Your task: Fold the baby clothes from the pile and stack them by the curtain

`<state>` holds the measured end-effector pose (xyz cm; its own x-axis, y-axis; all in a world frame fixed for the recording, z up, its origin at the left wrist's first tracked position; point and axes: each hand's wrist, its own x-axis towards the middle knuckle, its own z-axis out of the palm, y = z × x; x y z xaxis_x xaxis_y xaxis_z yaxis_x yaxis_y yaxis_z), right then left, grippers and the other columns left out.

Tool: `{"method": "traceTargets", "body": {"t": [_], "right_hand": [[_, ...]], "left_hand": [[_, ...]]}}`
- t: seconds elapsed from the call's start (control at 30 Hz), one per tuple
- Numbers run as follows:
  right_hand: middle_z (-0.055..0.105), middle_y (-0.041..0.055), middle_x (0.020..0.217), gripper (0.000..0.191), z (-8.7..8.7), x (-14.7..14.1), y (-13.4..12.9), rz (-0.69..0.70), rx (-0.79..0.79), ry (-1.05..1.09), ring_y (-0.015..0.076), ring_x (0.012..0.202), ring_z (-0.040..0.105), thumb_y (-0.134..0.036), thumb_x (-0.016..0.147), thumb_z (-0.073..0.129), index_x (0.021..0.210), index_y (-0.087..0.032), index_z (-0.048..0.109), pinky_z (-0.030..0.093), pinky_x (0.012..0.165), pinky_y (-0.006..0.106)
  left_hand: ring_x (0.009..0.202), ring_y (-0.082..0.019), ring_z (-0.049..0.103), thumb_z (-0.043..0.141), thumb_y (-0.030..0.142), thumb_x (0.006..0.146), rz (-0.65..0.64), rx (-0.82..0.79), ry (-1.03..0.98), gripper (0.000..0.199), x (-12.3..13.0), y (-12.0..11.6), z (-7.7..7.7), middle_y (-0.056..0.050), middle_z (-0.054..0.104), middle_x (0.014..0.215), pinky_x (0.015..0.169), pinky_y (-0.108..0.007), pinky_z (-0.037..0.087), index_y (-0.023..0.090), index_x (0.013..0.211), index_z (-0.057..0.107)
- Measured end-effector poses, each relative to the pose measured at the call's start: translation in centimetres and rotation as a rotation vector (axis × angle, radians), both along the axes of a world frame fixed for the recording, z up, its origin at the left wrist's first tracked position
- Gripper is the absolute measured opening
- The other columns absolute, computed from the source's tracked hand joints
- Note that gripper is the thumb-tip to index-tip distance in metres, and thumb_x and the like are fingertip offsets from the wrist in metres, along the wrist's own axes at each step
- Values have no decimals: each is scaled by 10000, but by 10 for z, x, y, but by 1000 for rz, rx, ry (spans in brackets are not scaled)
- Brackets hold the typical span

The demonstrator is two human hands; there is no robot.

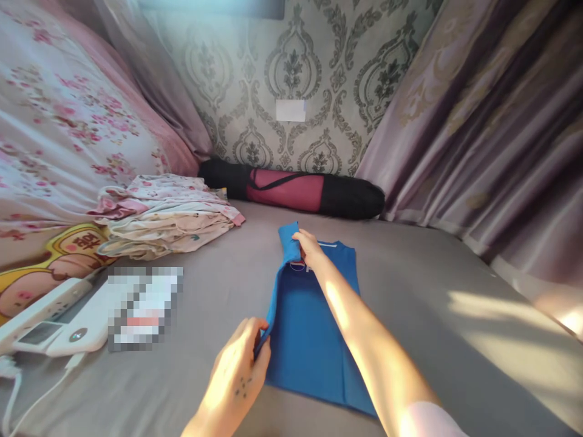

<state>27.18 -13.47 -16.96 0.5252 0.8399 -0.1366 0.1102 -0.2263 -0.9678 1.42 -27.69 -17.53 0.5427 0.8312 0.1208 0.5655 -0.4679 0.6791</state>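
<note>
Blue garment [305, 340] spread on a grey sheet [432, 279], its left edge raised; clock directions are taken from its centre, with twelve toward the patterned wall [294, 60]. At eight o'clock, the left hand [246, 358] grips the raised edge between thumb and fingers. At twelve, the right hand [310, 247] pinches the upper fabric, its forearm crossing the garment from five o'clock. Farther out at twelve, a black-and-magenta bag [286, 189] lies lengthwise along the wall. At ten, a pile of pale printed clothes [168, 224]. At nine, a pixelated item [146, 309], too obscured to identify, lies beside a white device [91, 315] and, beyond, a power strip [59, 297]. Between nine and ten, a yellow cartoon cushion [27, 279]. Mauve curtains [455, 121] hang toward one to two; sunlight falls on the sheet at three.
</note>
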Motion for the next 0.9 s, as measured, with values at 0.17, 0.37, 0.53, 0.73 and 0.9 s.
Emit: {"method": "traceTargets", "body": {"t": [0.17, 0.37, 0.53, 0.73, 0.9], "right_hand": [[487, -84, 527, 246, -10, 32, -41, -58, -9, 41, 103, 450, 491, -199, 688, 497, 905, -212, 611, 451, 468, 204], [607, 4, 663, 418, -21, 41, -47, -190, -120, -105, 197, 623, 612, -144, 679, 558, 1091, -146, 627, 531, 637, 325], [655, 115, 1121, 528, -16, 37, -57, -121, -58, -615, 232, 1048, 617, -123, 835, 461, 1361, -152, 503, 456, 949, 336], [576, 155, 1246, 476, -8, 34, -79, 71, -331, -1118, 247, 979, 645, -35, 894, 314, 1231, -185, 616, 483, 825, 345], [619, 122, 1230, 403, -1, 41, -54, 90, -281, -1184, 243, 1150, 554, -118, 964, 320, 1181, -185, 654, 429, 940, 324]], "left_hand": [[644, -138, 590, 359, 228, 965, -200, 305, -80, 161, 22, -13, -18, -16, 578, 831, 578, -232, 480, 240, 1070, 480], [653, -161, 594, 376, 158, 958, -271, 491, -42, 165, 28, -17, -27, -24, 562, 808, 590, -259, 499, 222, 1095, 442], [623, -157, 587, 382, 168, 965, -260, 497, -36, 145, 26, -15, -25, -10, 555, 775, 563, -250, 483, 223, 1078, 456], [610, -159, 590, 480, 336, 964, -246, 427, -30, 129, 29, -17, -22, -3, 573, 747, 541, -254, 465, 220, 984, 533], [689, -136, 611, 446, 309, 988, -162, 268, -136, 176, 27, -13, -8, -7, 595, 773, 626, -231, 488, 230, 913, 584]]}}
